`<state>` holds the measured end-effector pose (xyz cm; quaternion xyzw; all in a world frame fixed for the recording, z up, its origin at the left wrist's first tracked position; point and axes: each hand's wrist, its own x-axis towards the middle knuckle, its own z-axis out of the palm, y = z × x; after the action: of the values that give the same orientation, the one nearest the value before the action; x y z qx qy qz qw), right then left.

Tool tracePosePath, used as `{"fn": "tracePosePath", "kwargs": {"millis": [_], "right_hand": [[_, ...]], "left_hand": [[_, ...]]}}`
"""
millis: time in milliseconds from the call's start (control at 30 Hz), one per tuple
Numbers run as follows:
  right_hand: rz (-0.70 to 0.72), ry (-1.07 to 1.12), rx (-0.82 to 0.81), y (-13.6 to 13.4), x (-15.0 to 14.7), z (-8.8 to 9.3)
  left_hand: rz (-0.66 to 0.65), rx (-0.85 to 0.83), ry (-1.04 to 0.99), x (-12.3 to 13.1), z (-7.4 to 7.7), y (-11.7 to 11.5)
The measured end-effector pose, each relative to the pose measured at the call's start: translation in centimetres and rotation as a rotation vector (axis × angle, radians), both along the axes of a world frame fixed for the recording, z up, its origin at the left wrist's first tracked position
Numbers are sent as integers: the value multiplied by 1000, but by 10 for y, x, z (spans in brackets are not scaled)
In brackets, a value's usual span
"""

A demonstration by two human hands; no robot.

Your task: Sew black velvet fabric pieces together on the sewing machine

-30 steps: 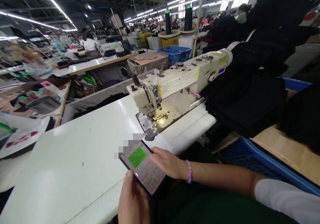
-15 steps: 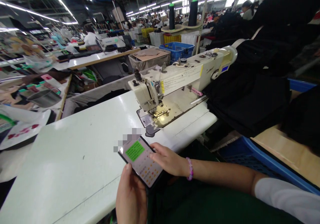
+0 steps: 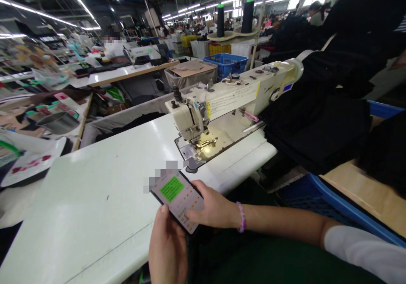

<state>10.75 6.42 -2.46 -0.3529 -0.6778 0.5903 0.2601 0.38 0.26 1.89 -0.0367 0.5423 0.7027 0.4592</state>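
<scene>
A smartphone (image 3: 177, 199) with a lit screen, showing a green message block and rows of small icons, is held over the front edge of the white sewing table (image 3: 85, 191). My left hand (image 3: 168, 246) grips its lower left side, thumb along the edge. From the right, my right hand (image 3: 211, 206) also holds the phone, fingers at its far edge and thumb on the lower part of the screen. A purple bead bracelet (image 3: 241, 217) circles the right wrist. Just beyond the phone stands an industrial sewing machine (image 3: 228, 98), its needle area lit.
Black cloth (image 3: 317, 119) is heaped at the right, above a blue crate (image 3: 304, 199). Pink-handled snips (image 3: 250, 115) lie on the machine bed. Two black thread cones (image 3: 247, 17) stand behind. Further back are a blue basket (image 3: 226, 63) and a person in white (image 3: 114, 49).
My right thumb has moved down and left across the screen, from its right edge to the lower icons. The left hand keeps its hold on the phone.
</scene>
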Motion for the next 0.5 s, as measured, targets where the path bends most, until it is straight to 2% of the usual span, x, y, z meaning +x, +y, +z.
{"fn": "tracePosePath", "kwargs": {"millis": [200,333,500], "right_hand": [[70,128,-25,1,3,1],[76,142,-25,2,3,0],[77,133,-26,1,2,0]], "left_hand": [[18,-38,26,-3,-3,-2],[12,-19,70,-3,-3,-3],[35,-53,28,-2,1,-3]]}}
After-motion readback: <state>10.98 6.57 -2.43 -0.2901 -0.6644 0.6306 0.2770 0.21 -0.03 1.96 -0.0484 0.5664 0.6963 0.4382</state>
